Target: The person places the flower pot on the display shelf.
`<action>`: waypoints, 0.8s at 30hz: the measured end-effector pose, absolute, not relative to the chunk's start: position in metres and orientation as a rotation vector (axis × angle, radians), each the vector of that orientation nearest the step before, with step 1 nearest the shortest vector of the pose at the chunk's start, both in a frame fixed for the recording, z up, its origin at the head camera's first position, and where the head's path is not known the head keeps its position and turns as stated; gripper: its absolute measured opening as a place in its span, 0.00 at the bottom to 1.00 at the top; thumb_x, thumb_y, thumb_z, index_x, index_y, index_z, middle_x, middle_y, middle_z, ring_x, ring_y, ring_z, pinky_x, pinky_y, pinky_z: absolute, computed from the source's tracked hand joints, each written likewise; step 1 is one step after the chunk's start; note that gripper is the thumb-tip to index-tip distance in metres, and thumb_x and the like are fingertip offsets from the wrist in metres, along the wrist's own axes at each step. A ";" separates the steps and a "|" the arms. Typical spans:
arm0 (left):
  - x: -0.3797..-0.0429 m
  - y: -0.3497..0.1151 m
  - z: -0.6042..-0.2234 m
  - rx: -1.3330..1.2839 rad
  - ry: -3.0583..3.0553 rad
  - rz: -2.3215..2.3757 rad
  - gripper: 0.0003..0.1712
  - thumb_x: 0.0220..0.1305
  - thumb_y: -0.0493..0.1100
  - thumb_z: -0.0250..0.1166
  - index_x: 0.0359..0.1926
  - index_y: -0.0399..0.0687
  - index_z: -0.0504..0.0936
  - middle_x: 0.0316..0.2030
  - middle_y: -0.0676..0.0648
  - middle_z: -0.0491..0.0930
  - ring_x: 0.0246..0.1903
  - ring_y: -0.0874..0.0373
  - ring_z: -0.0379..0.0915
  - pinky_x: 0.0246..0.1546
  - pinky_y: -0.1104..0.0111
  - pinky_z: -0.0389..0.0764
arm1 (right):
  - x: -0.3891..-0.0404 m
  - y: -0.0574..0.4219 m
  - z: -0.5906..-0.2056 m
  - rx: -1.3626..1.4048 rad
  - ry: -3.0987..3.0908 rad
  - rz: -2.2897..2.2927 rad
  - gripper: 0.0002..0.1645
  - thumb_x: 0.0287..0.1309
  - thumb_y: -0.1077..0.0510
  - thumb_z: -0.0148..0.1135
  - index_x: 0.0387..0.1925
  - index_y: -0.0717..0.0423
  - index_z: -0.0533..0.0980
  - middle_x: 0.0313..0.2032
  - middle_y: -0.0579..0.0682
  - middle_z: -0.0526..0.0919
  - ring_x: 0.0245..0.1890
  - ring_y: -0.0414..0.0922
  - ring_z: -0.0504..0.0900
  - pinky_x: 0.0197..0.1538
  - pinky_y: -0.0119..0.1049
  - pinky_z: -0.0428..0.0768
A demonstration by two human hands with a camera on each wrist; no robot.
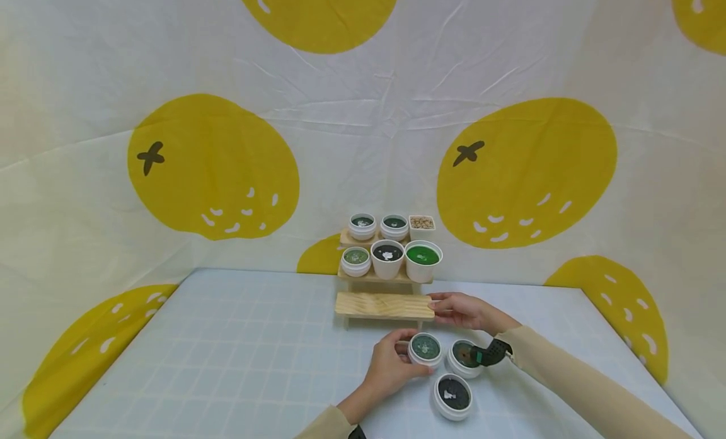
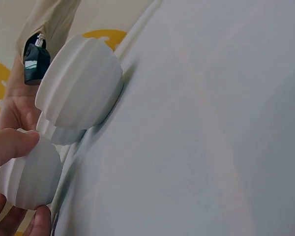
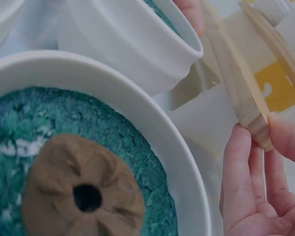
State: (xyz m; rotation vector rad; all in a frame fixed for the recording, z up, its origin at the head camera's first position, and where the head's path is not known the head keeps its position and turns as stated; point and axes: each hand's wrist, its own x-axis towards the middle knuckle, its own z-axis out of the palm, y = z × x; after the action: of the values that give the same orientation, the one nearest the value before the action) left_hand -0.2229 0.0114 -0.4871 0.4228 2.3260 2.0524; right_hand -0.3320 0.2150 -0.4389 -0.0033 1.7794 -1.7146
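Note:
My left hand (image 1: 390, 366) grips a small white ribbed pot (image 1: 425, 348) with a speckled green filling; in the left wrist view the thumb lies across the side of this pot (image 2: 32, 177) and fingers curl beneath. With my right hand (image 1: 462, 312) I pinch the right end of the lowest wooden step (image 1: 384, 305) of a tiered stand, thumb on one face and fingers on the other, as the right wrist view shows. Just right of the held pot is a pot with a brown flower-like piece (image 3: 83, 184) on its green filling. A dark-filled pot (image 1: 452, 396) sits nearer the front.
On the middle step (image 1: 371, 277) stand a green-speckled pot (image 1: 356, 261), a dark-filled cup (image 1: 388, 259) and a bright green cup (image 1: 423, 259). The top step carries two round pots and a square cup (image 1: 422, 227) of beige bits. A white cloth (image 1: 391, 111) with yellow fruit hangs behind.

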 end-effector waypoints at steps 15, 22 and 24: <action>-0.226 0.005 -0.472 0.453 2.436 2.011 0.36 0.35 0.38 0.81 0.51 0.43 0.79 0.43 0.48 0.82 0.32 0.67 0.75 0.35 0.74 0.82 | -0.331 0.215 -0.438 0.028 1.735 -1.735 0.37 0.68 0.63 0.49 0.72 0.67 0.48 0.42 0.51 0.79 0.39 0.40 0.81 0.44 0.27 0.83; -0.235 -0.001 -0.461 0.502 2.478 1.961 0.37 0.38 0.41 0.80 0.53 0.44 0.78 0.47 0.48 0.81 0.40 0.66 0.76 0.40 0.76 0.80 | -0.332 0.216 -0.438 0.038 1.740 -1.732 0.37 0.68 0.63 0.49 0.72 0.67 0.47 0.46 0.54 0.77 0.40 0.41 0.80 0.45 0.28 0.83; -0.238 -0.002 -0.457 0.518 2.489 1.960 0.37 0.38 0.41 0.80 0.54 0.44 0.78 0.48 0.48 0.81 0.41 0.65 0.76 0.41 0.74 0.81 | -0.332 0.215 -0.438 0.037 1.739 -1.732 0.37 0.68 0.63 0.49 0.72 0.67 0.47 0.47 0.54 0.76 0.40 0.41 0.80 0.45 0.28 0.83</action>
State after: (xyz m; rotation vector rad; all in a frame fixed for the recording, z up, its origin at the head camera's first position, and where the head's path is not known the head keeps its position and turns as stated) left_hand -0.2380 -0.0016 -0.4575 0.5177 2.4893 1.9602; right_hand -0.3318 0.2152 -0.4383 0.0367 1.7394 -1.7319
